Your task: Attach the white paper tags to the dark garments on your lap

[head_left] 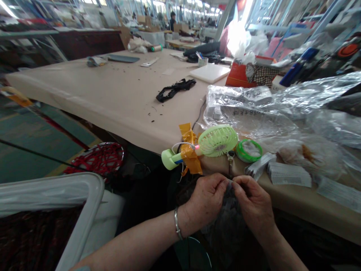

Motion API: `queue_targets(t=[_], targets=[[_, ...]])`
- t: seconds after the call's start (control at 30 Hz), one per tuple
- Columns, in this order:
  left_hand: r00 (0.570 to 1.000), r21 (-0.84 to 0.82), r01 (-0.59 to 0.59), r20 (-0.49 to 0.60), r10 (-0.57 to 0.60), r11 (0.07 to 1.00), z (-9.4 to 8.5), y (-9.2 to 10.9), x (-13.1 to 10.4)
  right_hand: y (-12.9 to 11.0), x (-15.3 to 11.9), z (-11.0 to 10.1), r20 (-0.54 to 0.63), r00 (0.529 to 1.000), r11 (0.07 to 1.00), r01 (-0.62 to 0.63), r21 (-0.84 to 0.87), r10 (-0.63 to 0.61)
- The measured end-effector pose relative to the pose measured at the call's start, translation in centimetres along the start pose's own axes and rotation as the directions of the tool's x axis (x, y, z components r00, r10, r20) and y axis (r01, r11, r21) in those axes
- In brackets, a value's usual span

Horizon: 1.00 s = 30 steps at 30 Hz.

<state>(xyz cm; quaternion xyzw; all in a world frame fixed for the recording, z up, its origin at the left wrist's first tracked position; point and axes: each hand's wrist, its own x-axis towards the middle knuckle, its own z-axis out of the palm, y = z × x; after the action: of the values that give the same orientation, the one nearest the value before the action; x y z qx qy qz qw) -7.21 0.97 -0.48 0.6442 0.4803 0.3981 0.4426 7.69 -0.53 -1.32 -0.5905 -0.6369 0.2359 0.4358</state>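
At the table's front edge my left hand (207,201) and my right hand (255,207) meet, fingertips pinched together. A small pale bit shows between them, too small to name. Below the hands hangs something greyish and sheer (225,222), dim and blurred; whether it joins the pinched bit I cannot tell. Just beyond my fingers a small metal fitting (230,163) stands at the edge. A light green handheld fan (218,140) is fixed there with orange-yellow tape (191,160). To its right sits a green round tub (248,151) with white stuff inside.
Stacks of printed labels (289,174) lie right of my hands, before clear plastic bags (251,109). A black strappy bundle (176,89) and a white board (210,72) rest on the table (113,94). At lower left stands a white bin (96,192), near a basket of red strips (97,160).
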Motion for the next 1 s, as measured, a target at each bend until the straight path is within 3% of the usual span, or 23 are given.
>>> queue_targets(t=[0.63, 0.83, 1.0], targets=[[1.0, -0.032, 0.004, -0.006, -0.004, 0.999, 0.0, 0.3, 0.2, 0.1, -0.2, 0.2, -0.016, 0.999, 0.999, 0.05, 0.014, -0.05], [0.998, -0.007, 0.058, 0.033, -0.058, 0.998, 0.0, -0.8, -1.4, -0.2, -1.9, -2.1, 0.062, 0.971, 0.963, 0.238, -0.123, -0.232], [0.994, 0.069, 0.096, 0.052, -0.1, 0.993, 0.1, -3.2, -1.6, 1.2, -1.0, -4.9, -0.036, 0.869, 0.759, 0.409, -0.506, -0.493]])
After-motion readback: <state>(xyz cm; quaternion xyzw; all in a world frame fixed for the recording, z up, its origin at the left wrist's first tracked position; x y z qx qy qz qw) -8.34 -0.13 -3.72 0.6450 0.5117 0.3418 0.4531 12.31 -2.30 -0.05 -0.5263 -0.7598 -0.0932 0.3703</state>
